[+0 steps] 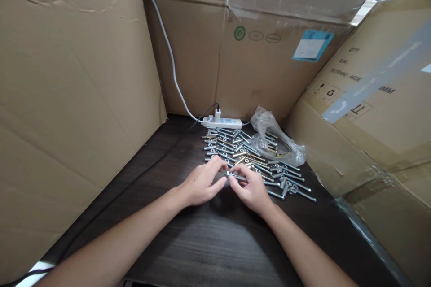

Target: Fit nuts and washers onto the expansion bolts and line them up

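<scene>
My right hand (250,187) pinches a small silvery bolt (239,177) between thumb and fingers, its end with a nut or washer (228,173) pointing left. My left hand (204,182) is just left of that end, thumb and index finger curved around it with a gap between them; it does not appear to grip the metal. Behind and to the right of both hands, many metal bolts, sleeves, nuts and washers (256,159) lie in rough rows, some silvery and some brass-coloured.
A white power strip (232,123) with a plug and cables stands behind the parts. Beside it lies a crumpled clear plastic bag (289,143). Large cardboard boxes (188,67) wall in the dark table (208,242) at left, back and right. A black cable crosses the left side.
</scene>
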Tool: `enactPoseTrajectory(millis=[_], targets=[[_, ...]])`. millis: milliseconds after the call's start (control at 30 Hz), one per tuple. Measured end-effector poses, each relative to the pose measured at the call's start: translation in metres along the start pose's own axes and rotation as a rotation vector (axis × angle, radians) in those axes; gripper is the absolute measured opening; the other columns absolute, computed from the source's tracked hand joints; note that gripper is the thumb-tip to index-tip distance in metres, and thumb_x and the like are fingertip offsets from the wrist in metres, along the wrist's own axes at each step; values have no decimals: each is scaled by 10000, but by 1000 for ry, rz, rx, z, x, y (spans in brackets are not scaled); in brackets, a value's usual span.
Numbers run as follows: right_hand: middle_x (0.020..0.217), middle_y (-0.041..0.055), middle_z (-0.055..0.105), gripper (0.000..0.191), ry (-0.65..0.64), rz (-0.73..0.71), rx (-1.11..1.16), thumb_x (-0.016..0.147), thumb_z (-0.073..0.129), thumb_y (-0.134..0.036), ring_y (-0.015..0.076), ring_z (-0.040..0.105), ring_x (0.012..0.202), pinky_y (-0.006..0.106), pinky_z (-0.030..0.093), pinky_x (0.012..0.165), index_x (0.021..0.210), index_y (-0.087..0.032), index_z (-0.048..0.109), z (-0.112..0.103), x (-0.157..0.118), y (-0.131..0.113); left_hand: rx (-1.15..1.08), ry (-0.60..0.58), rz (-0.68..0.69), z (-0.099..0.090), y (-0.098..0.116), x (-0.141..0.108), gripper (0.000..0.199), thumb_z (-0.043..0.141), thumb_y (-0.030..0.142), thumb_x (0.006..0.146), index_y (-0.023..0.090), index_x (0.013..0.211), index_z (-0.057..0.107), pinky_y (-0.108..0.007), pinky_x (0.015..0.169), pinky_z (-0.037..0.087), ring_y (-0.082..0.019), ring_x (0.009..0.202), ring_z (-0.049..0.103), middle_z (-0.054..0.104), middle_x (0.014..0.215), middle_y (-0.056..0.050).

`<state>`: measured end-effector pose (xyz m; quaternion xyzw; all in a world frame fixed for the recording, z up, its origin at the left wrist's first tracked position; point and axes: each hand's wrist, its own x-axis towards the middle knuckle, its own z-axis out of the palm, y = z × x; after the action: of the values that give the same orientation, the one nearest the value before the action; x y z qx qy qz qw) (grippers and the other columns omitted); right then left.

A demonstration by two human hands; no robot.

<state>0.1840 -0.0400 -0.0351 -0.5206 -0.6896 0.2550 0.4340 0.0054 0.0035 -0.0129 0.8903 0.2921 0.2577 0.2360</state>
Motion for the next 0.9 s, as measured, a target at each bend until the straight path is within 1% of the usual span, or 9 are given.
enactPoseTrajectory(millis=[33,100,167,300,400,500,633,767,900], targets=[[724,-1,605,126,-3,-3,-1,810,547,-271,103,545,566,177,466,501,903,-192,577,0,0,-1,5,-2,-5,0,0,0,134,418,281,912,196,975,499,-260,723,420,-154,818,522,531,956,-30],[714,-2,599,118,-8,-5,-7,813,540,-263,102,538,560,178,457,495,898,-190,578,0,0,-2,17,-15,-12,1,-2,1,193,361,301,943,191,910,515,-256,720,414,-148,793,523,535,906,-23],[714,-2,596,114,-10,-3,-10,812,540,-258,103,538,566,178,456,498,896,-191,577,0,-1,-2,16,-32,-14,1,-3,2,230,340,312,954,190,891,524,-253,720,414,-145,783,526,534,887,-19],[697,-8,581,123,-1,10,0,810,548,-265,103,533,566,177,463,502,907,-193,572,0,0,1,-8,-36,7,2,-4,1,156,403,284,923,200,989,516,-261,738,424,-147,816,529,533,952,-26],[714,-6,585,132,8,5,4,809,555,-272,108,546,592,176,469,509,917,-198,569,0,0,3,-27,-9,15,2,-2,0,181,451,239,878,203,1050,496,-259,724,429,-148,821,525,532,985,-30],[740,-3,595,123,-5,-5,5,809,555,-261,107,550,604,174,468,516,915,-201,570,0,0,2,-41,14,-11,1,-1,0,162,422,256,897,197,1026,501,-261,720,427,-150,814,524,542,959,-29],[699,-9,578,111,-9,-11,1,814,548,-256,103,523,566,179,447,496,907,-199,567,0,0,2,-17,-38,-2,1,-2,1,203,345,291,946,194,936,523,-264,738,423,-148,805,527,542,914,-23],[696,-5,582,117,-2,7,5,815,554,-275,109,527,563,190,450,500,899,-195,564,0,0,4,12,-67,12,2,-4,1,164,385,286,930,201,993,512,-258,725,424,-148,812,528,536,947,-23],[730,8,608,125,11,20,16,815,557,-286,114,548,576,198,461,512,897,-192,563,0,0,6,11,-34,42,3,-4,0,150,426,209,889,209,1025,488,-250,720,418,-143,821,522,526,973,-20]])
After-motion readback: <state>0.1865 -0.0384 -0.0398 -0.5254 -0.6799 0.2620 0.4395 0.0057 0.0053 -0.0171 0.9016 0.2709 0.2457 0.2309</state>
